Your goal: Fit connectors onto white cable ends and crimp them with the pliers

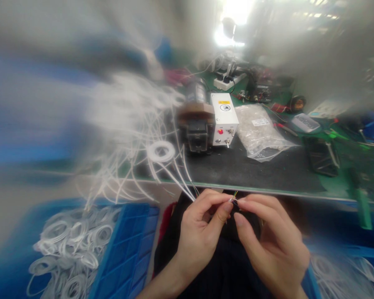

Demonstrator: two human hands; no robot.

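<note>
My left hand (202, 226) and my right hand (272, 238) meet just below the bench edge, over my dark lap. Both pinch the end of a white cable (180, 180) whose thin coloured wire tips (235, 198) show between the fingertips. The white cable runs up and left from my left hand to a coiled loop (161, 150) lying on the bench. Fingers of both hands are curled and pressed together on the cable end.
A small white machine (223, 119) with a red light stands on the dark mat (252, 170), beside a black block (197, 135) and a clear bag of parts (262, 133). A blue crate (124, 249) of coiled white cables sits at lower left. The left side is smeared by motion.
</note>
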